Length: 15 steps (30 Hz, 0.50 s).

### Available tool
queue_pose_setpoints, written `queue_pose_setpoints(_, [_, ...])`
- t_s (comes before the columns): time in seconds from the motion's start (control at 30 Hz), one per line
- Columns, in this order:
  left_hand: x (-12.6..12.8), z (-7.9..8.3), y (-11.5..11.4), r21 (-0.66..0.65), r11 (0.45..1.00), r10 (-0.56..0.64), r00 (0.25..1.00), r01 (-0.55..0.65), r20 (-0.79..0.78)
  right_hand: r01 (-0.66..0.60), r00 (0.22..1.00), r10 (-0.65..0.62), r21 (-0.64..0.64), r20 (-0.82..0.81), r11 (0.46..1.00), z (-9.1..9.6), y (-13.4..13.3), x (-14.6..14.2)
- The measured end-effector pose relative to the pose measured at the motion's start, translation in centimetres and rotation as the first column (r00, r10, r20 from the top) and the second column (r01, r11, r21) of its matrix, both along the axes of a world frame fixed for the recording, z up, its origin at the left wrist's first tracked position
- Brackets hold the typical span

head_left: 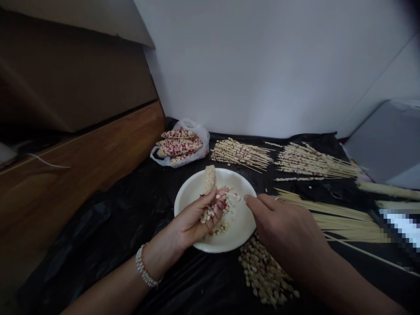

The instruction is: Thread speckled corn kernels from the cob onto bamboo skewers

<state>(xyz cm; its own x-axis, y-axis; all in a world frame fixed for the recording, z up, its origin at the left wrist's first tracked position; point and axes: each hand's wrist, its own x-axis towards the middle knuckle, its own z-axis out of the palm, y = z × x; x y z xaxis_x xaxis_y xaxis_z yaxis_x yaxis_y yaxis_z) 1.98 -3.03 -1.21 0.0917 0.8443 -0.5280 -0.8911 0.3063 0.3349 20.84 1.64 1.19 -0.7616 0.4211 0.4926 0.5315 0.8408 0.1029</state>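
Note:
My left hand [200,218], palm up over a white bowl [184,197], is curled round a small heap of loose corn kernels [207,214]. Between the fingers and thumb of my right hand [282,223] is a thin skewer [361,251], its tail running out to the lower right. Some pale kernels sit along its front part, near my left fingertips. A mostly stripped corn cob [210,178] leans in the bowl behind my left hand. More kernels lie in the bowl's bottom, partly hidden by my left hand.
Speckled corn cobs [180,144] fill a plastic bag at the back. Two piles of kernel-strung skewers [241,153] lie beyond the bowl, above bare skewers [348,223]. Loose pale pieces [265,275] cover part of the black plastic sheet [108,236]. A wooden board [108,135] borders the left.

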Motion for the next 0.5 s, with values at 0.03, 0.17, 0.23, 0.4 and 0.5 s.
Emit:
queue_pose_setpoints(0.03, [-0.03, -0.09, 0.02, -0.015, 1.0, 0.001, 1.0, -0.001, -0.007, 0.001, 1.0, -0.001, 0.001, 0.001, 1.0, -0.02, 0.04, 0.0])
queue_pose_setpoints(0.17, [-0.1, -0.61, -0.04, -0.015, 1.0, 0.02, 0.998, -0.021, -0.055, -0.001, 1.0, 0.001, 0.006, -0.011, 1.0, -0.14, 0.16, 0.0])
queue_pose_setpoints(0.23, [-0.09, -0.76, -0.1, -0.006, 0.999, 0.043, 0.995, -0.043, -0.086, -0.005, 1.0, 0.005, 0.004, -0.009, 1.0, -0.18, 0.18, 0.0])
queue_pose_setpoints(0.4, [-0.03, -0.56, -0.1, -0.008, 0.999, 0.053, 0.995, -0.053, -0.086, -0.009, 1.0, 0.009, 0.0, -0.015, 1.0, -0.19, 0.09, -0.05])
queue_pose_setpoints(0.5, [-0.03, -0.51, -0.06, -0.016, 0.997, 0.07, 0.994, -0.072, -0.082, -0.01, 1.0, 0.01, -0.002, -0.012, 1.0, -0.12, -0.01, -0.08])
